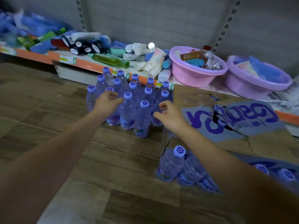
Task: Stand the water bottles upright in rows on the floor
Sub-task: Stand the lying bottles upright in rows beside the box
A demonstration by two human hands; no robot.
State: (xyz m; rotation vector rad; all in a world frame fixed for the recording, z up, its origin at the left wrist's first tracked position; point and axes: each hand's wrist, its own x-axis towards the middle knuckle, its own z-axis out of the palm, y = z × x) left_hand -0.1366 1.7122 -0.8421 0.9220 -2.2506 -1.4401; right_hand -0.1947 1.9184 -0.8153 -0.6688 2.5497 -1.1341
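Observation:
Several clear water bottles with purple caps stand upright in rows on the wooden floor, just in front of the low shelf. My left hand hovers over the left side of the group, fingers loosely curled and holding nothing. My right hand reaches in at the right side, fingers relaxed near a bottle, gripping nothing. More bottles stand inside a torn cardboard box at the right, partly hidden by my right forearm.
A low orange-edged shelf behind the rows carries tubes, bottles and packets. A pink basin and a purple basin full of goods sit on it at the right. Bare wooden floor lies to the left and in front.

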